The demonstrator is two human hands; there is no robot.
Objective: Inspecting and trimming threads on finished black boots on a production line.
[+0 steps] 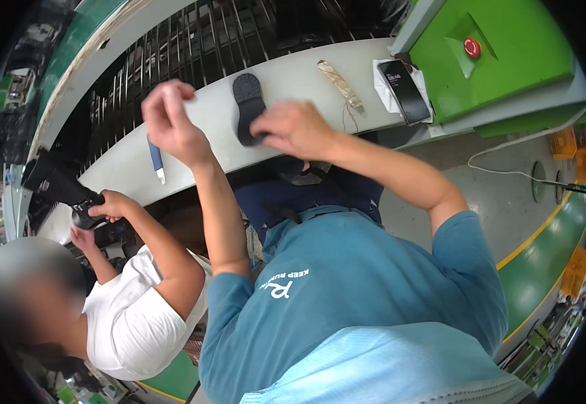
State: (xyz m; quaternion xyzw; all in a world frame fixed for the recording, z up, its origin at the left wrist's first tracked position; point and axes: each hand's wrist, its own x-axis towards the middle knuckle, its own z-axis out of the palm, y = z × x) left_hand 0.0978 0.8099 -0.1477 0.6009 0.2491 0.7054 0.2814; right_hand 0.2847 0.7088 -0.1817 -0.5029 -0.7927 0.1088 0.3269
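My right hand [300, 128] is closed at the near end of a black shoe sole [246, 94], its fingertips over the sole's edge. The sole lies lengthwise on the pale bench top [202, 111], its ridged end pointing away from me. To the left of it, my left hand [172, 124] is raised above the bench, slightly blurred, with loosely bent fingers and nothing visible in them. Just below that hand lies a blue-handled knife-like tool [156, 161], partly hidden by it.
A slim tan wrapped bundle with loose thread [340, 84] and a phone [404, 91] on white paper lie to the right. Beyond stands a green machine housing with a red stop button [472, 47]. Metal rollers [229, 30] run behind the bench. At left, a co-worker [138, 323] holds black footwear [64, 185].
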